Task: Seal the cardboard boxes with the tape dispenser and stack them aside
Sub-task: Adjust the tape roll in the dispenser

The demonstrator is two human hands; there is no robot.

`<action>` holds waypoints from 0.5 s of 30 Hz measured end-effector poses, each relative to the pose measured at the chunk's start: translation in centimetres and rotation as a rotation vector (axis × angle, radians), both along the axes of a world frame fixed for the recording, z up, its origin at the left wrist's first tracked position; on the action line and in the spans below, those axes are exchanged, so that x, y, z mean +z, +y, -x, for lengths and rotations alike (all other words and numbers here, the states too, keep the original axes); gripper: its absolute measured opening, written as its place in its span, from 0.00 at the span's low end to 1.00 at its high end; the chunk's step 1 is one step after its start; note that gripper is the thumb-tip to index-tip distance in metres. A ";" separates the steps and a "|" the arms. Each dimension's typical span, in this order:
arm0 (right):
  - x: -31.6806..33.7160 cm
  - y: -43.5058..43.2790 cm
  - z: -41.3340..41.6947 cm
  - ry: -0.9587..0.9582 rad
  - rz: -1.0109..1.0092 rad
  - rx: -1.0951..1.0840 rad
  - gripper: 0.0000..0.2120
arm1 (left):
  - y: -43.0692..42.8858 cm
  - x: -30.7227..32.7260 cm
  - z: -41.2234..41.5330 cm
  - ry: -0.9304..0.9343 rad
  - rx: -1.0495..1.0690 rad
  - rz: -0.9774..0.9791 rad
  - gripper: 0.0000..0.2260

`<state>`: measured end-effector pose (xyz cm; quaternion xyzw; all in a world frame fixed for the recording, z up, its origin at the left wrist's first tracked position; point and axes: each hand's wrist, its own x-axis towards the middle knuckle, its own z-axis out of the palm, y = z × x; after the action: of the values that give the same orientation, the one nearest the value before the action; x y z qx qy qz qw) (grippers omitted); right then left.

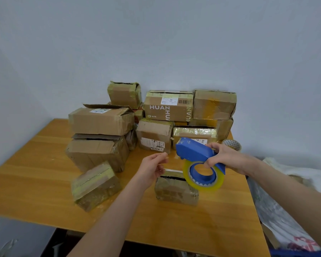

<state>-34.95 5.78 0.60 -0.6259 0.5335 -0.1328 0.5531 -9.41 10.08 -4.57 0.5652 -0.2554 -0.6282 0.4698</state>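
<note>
Wooden table (pixel 35 182), boxes (pixel 167 108) piled far side.
My right hand (pixel 228 156) grips the dispenser (pixel 195 151) over a small box (pixel 174 190) near centre; left hand (pixel 152 167) half-curled beside it, grip unclear.

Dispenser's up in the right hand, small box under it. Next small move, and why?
Probably lower the blue plastic tape dispenser, gripped by the right hand, onto the small tape-wrapped cardboard box below it: a dark gap shows along the box's top, so it looks unsealed. The left hand hovers beside; whether its fingers pinch tape I cannot tell.
</note>
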 end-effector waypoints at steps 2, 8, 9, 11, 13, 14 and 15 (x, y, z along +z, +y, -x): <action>0.0 0.0 0.2 -0.009 -0.004 -0.011 0.32 | 0.0 0.0 -0.2 0.026 0.011 -0.019 0.10; -0.2 -0.1 0.1 -0.018 -0.011 -0.013 0.31 | -0.1 -0.8 0.1 -0.084 0.139 0.017 0.06; -0.2 -0.1 0.0 -0.019 -0.010 -0.011 0.32 | -0.2 -0.9 0.0 -0.127 0.132 0.045 0.04; -0.2 -0.1 -0.1 -0.017 -0.011 -0.009 0.32 | -0.2 -1.0 -0.1 -0.216 0.111 0.093 0.04; -0.3 -0.1 -0.2 -0.016 -0.012 -0.016 0.32 | -0.2 -1.3 -0.1 -0.304 0.097 0.127 0.03; -0.3 -0.1 -0.2 -0.013 -0.010 -0.021 0.31 | -0.2 -1.5 -0.2 -0.364 0.086 0.142 0.02; -0.3 -0.1 -0.3 -0.006 -0.006 -0.023 0.31 | -0.3 -1.8 -0.3 -0.444 0.067 0.158 0.02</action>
<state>-34.65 5.66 0.28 -0.6178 0.5393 -0.1394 0.5550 -9.11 9.77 -6.36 0.6591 -0.3818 -0.4508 0.4654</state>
